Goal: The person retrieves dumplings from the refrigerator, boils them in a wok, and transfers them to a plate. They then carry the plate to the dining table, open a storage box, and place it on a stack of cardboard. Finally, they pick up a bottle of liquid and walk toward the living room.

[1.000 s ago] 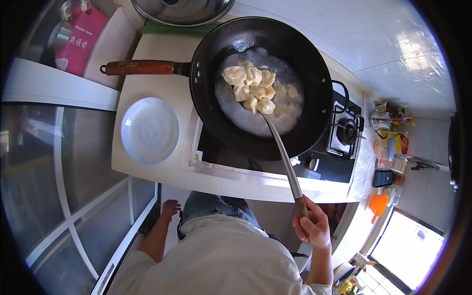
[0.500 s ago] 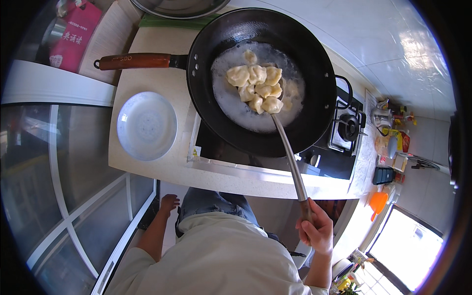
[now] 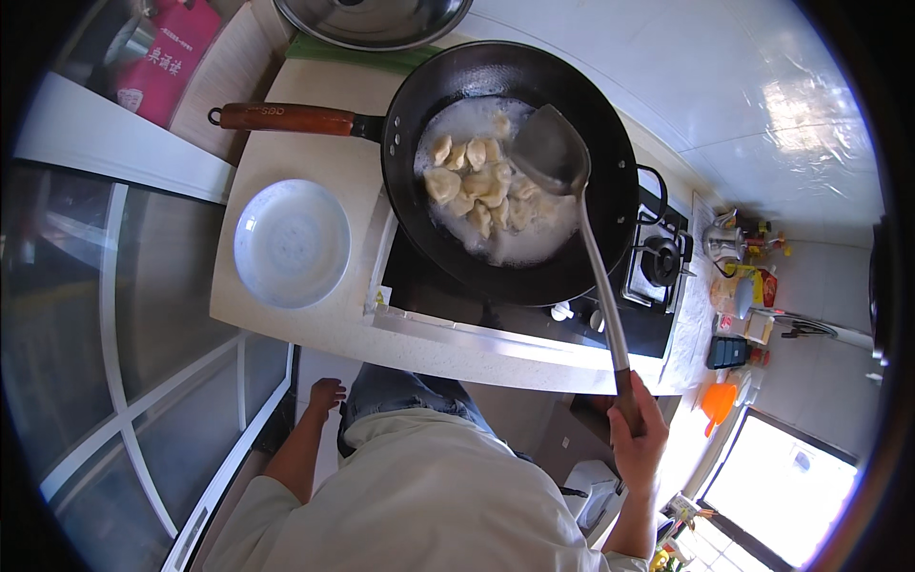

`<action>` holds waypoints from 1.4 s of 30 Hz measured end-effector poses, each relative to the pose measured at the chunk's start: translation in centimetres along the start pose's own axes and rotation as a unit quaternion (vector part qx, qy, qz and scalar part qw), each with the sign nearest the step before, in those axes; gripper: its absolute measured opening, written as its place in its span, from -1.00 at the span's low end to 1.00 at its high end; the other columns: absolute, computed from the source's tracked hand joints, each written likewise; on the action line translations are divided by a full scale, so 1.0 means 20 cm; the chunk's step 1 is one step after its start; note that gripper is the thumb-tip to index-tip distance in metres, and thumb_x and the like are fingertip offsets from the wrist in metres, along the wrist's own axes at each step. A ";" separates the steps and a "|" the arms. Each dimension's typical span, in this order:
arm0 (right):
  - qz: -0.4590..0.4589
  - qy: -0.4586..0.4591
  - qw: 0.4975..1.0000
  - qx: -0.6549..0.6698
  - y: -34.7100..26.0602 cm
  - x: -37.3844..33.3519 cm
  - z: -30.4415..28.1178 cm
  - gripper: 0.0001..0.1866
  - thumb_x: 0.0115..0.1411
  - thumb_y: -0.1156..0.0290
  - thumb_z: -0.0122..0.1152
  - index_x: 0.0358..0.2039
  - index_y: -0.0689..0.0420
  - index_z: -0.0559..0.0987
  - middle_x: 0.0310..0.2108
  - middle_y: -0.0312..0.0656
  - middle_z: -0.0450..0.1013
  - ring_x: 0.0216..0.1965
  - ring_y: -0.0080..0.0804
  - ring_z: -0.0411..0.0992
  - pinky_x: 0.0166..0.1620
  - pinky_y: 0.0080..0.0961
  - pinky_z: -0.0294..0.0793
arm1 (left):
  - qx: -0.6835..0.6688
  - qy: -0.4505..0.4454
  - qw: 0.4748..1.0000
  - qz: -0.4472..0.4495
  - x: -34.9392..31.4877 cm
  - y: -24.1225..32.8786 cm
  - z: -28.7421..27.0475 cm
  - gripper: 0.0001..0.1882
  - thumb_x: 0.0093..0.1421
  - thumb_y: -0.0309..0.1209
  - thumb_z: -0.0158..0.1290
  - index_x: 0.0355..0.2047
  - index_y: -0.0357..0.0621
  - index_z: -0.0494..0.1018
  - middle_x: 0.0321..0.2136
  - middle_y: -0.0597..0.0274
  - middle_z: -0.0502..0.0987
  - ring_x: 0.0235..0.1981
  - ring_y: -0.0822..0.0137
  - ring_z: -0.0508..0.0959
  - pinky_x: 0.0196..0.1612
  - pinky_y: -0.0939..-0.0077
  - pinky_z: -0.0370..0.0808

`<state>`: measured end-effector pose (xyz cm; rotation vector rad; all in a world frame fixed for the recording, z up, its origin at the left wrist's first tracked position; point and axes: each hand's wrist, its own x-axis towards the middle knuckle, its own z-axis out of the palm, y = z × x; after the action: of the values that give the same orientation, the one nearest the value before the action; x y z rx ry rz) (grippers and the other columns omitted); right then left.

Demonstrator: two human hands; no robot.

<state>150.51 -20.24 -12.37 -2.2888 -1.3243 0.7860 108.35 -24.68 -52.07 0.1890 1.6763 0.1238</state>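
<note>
My right hand (image 3: pixel 639 424) is closed around the brown handle of a metal wok spatula (image 3: pixel 602 272). The broad grey head of the spatula is raised over the right part of a black wok (image 3: pixel 510 286) and carries nothing that I can see. Several pale dumplings (image 3: pixel 477 186) lie clustered in cloudy, frothy water (image 3: pixel 524 248) to the left of the spatula head. Down beside my left hip hangs my left hand (image 3: pixel 327 393), holding nothing, its fingers loosely apart.
A white plate (image 3: pixel 293 244) stands on the counter, left of the wok. The wok's brown handle (image 3: pixel 286 118) points left. Behind it is a metal lid (image 3: pixel 372 19). At the right are a gas burner (image 3: pixel 660 259), a kettle (image 3: pixel 722 238) and an orange container (image 3: pixel 720 405).
The dumplings that lay heaped on the spatula are now loose in the water. The spatula head has risen and moved right, turned over, with my right hand shifting slightly right.
</note>
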 end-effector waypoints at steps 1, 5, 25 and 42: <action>-0.013 0.016 0.999 -0.037 0.01 0.02 -0.01 -0.47 -0.02 0.71 0.07 0.03 0.17 0.34 -0.46 -0.16 0.43 -0.55 -0.54 0.40 -0.48 -0.68 0.37 | -0.002 -0.007 1.000 0.003 0.00 0.00 0.00 -0.73 0.08 -0.28 -0.08 -0.22 -0.09 0.36 -0.42 0.18 0.51 -0.45 0.33 0.51 -0.41 0.47 0.36; -0.084 0.061 0.979 -0.174 -0.10 0.12 -0.07 -0.50 0.01 0.68 0.04 0.03 0.12 0.33 -0.45 -0.09 0.43 -0.51 -0.39 0.44 -0.46 -0.53 0.40 | -0.008 -0.023 0.999 0.031 -0.01 0.02 0.01 -0.73 0.10 -0.27 -0.10 -0.20 -0.06 0.35 -0.38 0.20 0.50 -0.39 0.31 0.51 -0.35 0.41 0.38; 0.207 -0.355 0.910 0.058 -0.33 0.66 -0.78 -0.61 0.11 0.56 -0.02 0.00 0.16 0.32 -0.58 -0.13 0.44 -0.67 -0.44 0.43 -0.64 -0.55 0.46 | -0.049 0.013 0.999 -0.008 0.08 -0.28 0.00 -0.72 0.06 -0.25 -0.06 -0.23 -0.06 0.38 -0.44 0.26 0.49 -0.46 0.36 0.43 -0.41 0.44 0.34; 0.106 -0.210 0.896 0.377 -0.05 0.41 0.22 -0.52 0.13 0.59 -0.02 0.08 0.10 0.16 -0.55 -0.23 0.32 -0.73 -0.68 0.15 -0.72 -0.74 0.09 | -0.046 0.005 0.999 0.005 0.06 -0.18 0.01 -0.73 0.10 -0.28 -0.11 -0.21 -0.07 0.38 -0.38 0.21 0.51 -0.41 0.34 0.46 -0.37 0.46 0.36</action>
<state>150.27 -12.40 -17.48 -1.6819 -0.7002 1.6067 108.29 -28.04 -53.95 0.1267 1.6753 0.2092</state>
